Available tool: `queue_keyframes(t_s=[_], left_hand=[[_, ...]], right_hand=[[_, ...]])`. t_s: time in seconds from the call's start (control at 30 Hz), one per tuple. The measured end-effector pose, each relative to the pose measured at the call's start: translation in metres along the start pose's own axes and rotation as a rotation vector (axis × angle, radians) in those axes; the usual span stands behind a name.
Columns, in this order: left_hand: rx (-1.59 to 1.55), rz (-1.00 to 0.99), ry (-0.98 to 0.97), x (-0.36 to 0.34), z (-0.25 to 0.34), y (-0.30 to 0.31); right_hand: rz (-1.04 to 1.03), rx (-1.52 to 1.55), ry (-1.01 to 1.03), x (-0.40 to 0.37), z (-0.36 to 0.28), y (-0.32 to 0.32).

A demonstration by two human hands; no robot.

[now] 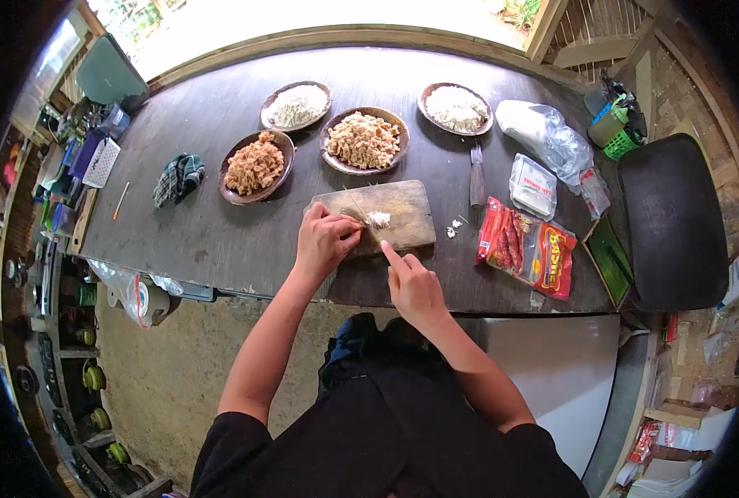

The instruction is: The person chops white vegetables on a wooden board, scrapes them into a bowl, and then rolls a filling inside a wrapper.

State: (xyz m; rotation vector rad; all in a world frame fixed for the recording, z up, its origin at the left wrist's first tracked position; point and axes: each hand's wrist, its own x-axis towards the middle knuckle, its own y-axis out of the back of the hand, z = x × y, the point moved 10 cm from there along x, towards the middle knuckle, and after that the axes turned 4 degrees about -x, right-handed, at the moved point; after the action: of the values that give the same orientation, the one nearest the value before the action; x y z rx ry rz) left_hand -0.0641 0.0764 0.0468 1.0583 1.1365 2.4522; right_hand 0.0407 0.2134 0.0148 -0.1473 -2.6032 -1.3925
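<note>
Your right hand [415,290] sits nearest, fingers curled, index straight and aimed at the board; can't tell from here what it grips, maybe a slim blade. Your left hand [326,236] is ahead and to the left, fingers bunched nearly closed; can't confirm what's pinched.

Key relation: the pale food [378,219] lies on the chopping board [398,195], just right of your left fingertips and beyond your right index tip. Its long axis looks roughly left-right. Left hand is nearer.

Board sits near your edge of the dark table [178,241], slightly skewed. Right of it: white scraps [452,231], a red sausage pack [526,249], then a wooden-handled knife [477,178] pointing away.

Beyond the board, two bowls of brown crumbly food, left bowl [223,178] and centre bowl [365,171]; farther back, two with pale contents. Bright opening [336,25] behind.
</note>
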Motion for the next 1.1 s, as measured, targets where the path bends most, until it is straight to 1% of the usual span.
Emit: queue_keyframes(t_s=[0.03, 0.1, 0.27, 0.53, 0.6, 0.67, 0.77, 0.83, 1.0, 1.1], left_hand=[[0.000, 0.000, 0.002, -0.001, -0.001, 0.000], [0.000, -0.036, 0.065, -0.002, -0.010, -0.004], [-0.007, -0.029, 0.071, -0.003, -0.014, -0.006], [0.002, -0.034, 0.113, -0.002, -0.015, -0.004], [0.025, -0.043, 0.129, -0.002, -0.016, -0.004], [0.006, -0.036, 0.130, -0.001, -0.015, -0.004], [-0.004, -0.030, 0.128, -0.002, -0.016, -0.003], [0.005, -0.032, 0.122, -0.002, -0.016, -0.004], [0.052, -0.053, 0.133, -0.001, -0.017, -0.006], [0.010, -0.032, 0.114, -0.001, -0.016, -0.005]], right_hand=[[-0.015, 0.013, 0.007, -0.001, -0.001, 0.001], [-0.008, 0.033, 0.009, -0.006, -0.004, 0.003], [-0.021, 0.065, -0.003, -0.012, -0.004, 0.002], [-0.050, -0.004, -0.010, 0.001, -0.004, -0.005], [-0.028, -0.008, 0.011, 0.001, -0.002, -0.005], [-0.011, -0.011, 0.031, -0.001, 0.001, -0.004], [0.003, 0.066, 0.016, -0.004, 0.003, 0.002], [-0.008, 0.095, 0.045, -0.009, -0.003, 0.003], [-0.027, 0.084, 0.027, -0.010, -0.005, 0.001], [-0.031, 0.045, 0.010, -0.008, -0.006, -0.004]])
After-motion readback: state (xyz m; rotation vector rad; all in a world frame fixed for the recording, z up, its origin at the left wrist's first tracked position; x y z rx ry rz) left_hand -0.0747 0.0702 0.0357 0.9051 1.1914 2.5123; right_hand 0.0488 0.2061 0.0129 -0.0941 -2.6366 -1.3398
